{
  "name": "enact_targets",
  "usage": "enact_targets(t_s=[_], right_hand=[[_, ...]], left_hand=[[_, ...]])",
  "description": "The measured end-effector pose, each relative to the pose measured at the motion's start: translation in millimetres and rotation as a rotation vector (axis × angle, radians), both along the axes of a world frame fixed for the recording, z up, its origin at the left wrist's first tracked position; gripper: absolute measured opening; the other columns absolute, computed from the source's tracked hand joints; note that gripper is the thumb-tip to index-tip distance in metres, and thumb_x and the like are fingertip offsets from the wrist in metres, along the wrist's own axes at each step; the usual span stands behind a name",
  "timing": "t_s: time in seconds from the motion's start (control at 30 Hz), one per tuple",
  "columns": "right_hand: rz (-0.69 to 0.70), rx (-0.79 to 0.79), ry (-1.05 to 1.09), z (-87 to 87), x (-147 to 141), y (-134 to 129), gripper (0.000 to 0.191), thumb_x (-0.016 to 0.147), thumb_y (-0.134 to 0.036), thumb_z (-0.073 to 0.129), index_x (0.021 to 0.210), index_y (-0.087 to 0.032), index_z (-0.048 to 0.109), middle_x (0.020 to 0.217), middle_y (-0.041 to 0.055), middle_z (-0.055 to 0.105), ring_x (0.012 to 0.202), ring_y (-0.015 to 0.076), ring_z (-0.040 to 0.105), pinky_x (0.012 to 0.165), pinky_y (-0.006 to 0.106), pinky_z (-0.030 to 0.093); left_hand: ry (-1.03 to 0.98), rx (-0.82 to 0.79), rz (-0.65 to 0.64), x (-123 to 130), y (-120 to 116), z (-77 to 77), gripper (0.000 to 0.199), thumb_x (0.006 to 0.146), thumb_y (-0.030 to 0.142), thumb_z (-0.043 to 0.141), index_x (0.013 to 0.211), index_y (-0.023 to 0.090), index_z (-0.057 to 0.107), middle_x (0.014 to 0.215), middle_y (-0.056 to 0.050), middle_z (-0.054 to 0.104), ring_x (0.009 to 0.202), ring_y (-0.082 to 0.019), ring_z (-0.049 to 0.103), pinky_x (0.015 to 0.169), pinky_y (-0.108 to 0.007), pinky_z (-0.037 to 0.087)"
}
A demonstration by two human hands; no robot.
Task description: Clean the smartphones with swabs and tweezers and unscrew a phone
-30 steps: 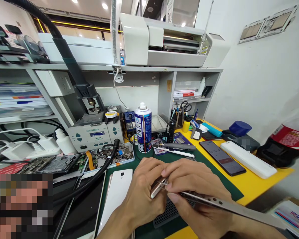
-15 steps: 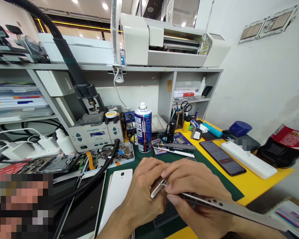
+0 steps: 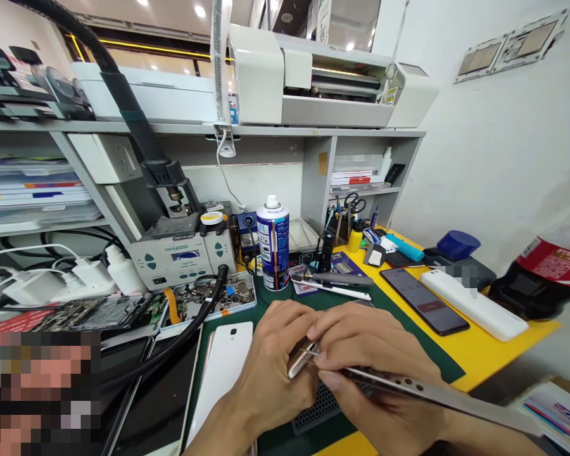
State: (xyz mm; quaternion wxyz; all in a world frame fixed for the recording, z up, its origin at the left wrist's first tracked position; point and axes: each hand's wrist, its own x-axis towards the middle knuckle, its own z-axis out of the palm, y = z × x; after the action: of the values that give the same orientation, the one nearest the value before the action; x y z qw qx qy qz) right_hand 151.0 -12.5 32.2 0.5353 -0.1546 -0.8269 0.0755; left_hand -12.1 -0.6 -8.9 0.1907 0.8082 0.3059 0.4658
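My left hand (image 3: pixel 278 364) is closed around a rose-gold phone (image 3: pixel 300 363), whose end edge with a row of small holes faces me. Long metal tweezers (image 3: pixel 465 400) rest in my right hand (image 3: pixel 380 354), pinched between thumb and fingers. Their thin tips reach the phone's end edge, and the fingertips of my right hand are close against the phone. Most of the phone's body is hidden by my fingers. Beneath my hands lies a dark perforated mat (image 3: pixel 320 405) on the green work mat (image 3: pixel 427 354).
To the left lie a white phone (image 3: pixel 225 373) and dark screens (image 3: pixel 156 392). A tray of circuit boards (image 3: pixel 240 294), a spray can (image 3: pixel 272 247) and a hot-air station (image 3: pixel 185 259) stand behind. On the right are a black phone (image 3: pixel 425 301), a white bar-shaped device (image 3: pixel 475 307) and a cola bottle (image 3: pixel 541 272).
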Motion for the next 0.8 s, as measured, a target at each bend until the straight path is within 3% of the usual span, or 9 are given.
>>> enact_targets(t_s=[0.8], right_hand=[[0.007,0.007,-0.058,3.3,1.6,-1.1,0.023,0.074,-0.002,0.058,0.09,-0.018,0.066,0.077,0.0043,0.074,0.082,0.0171,0.072,0.081,0.03,0.06]], left_hand=[[-0.007,0.017,-0.004,0.5,0.2,1.6,0.023,0.071,0.008,0.049,0.085,0.02,0.063,0.087,-0.005,0.067,0.08,-0.021,0.057,0.071,-0.035,0.04]])
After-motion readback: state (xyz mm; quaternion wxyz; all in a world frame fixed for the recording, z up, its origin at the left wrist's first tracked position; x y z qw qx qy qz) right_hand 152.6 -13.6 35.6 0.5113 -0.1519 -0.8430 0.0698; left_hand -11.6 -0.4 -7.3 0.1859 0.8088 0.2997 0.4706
